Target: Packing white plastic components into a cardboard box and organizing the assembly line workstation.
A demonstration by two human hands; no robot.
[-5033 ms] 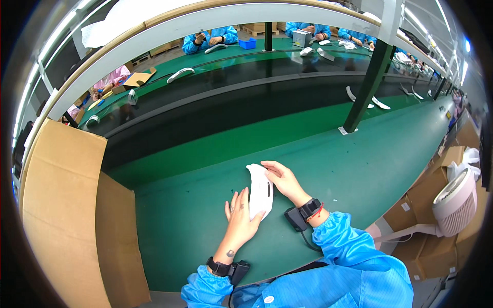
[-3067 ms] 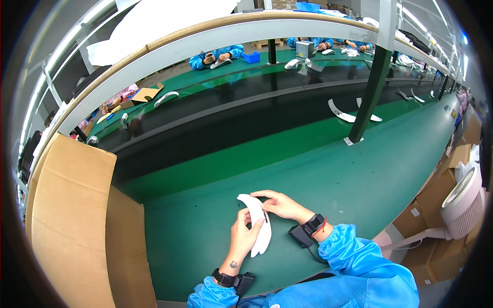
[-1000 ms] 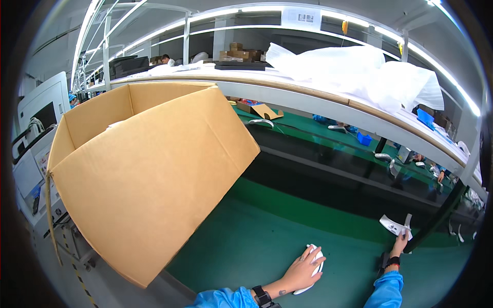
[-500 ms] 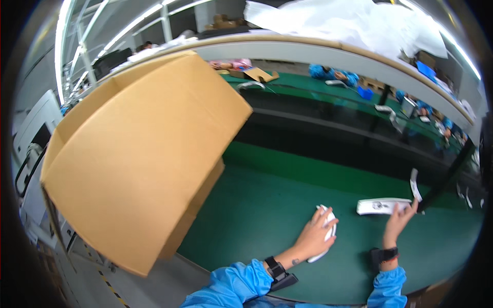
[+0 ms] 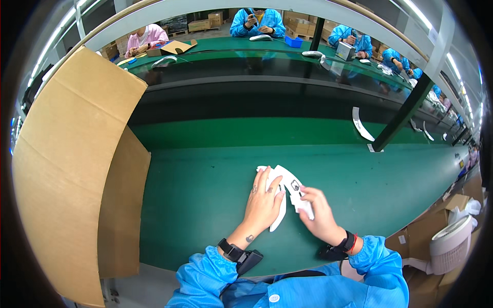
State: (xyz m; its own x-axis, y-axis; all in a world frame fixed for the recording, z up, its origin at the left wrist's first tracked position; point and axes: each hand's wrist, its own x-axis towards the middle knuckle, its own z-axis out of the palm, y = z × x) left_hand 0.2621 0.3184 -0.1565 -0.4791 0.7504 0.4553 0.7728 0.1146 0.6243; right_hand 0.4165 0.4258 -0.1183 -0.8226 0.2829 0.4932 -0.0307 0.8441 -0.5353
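A slim white curved piece (image 5: 278, 218) lies on the green tabletop under my left hand (image 5: 261, 204), whose fingers and thumb close over it and hide its middle. Right beside it is a second white curved piece (image 5: 285, 176), with a dark printed mark on its face. My right hand (image 5: 319, 214) grips this one by its lower right end, fingers on its upper side. The two pieces come close together at their far ends and spread apart toward me. I cannot tell whether they touch.
A large cardboard box (image 5: 67, 159) stands at the left. Near a dark post (image 5: 403, 113), another white curved strip (image 5: 361, 124) leans at the back right. Across the bench, several people in blue or pink work; a blue bin (image 5: 292, 42) stands there. A white fan (image 5: 451, 246) is at the right.
My right hand has taken hold of the marked white piece and brought it left beside my left hand. My left hand keeps its piece. The view has turned right, toward the bench opposite.
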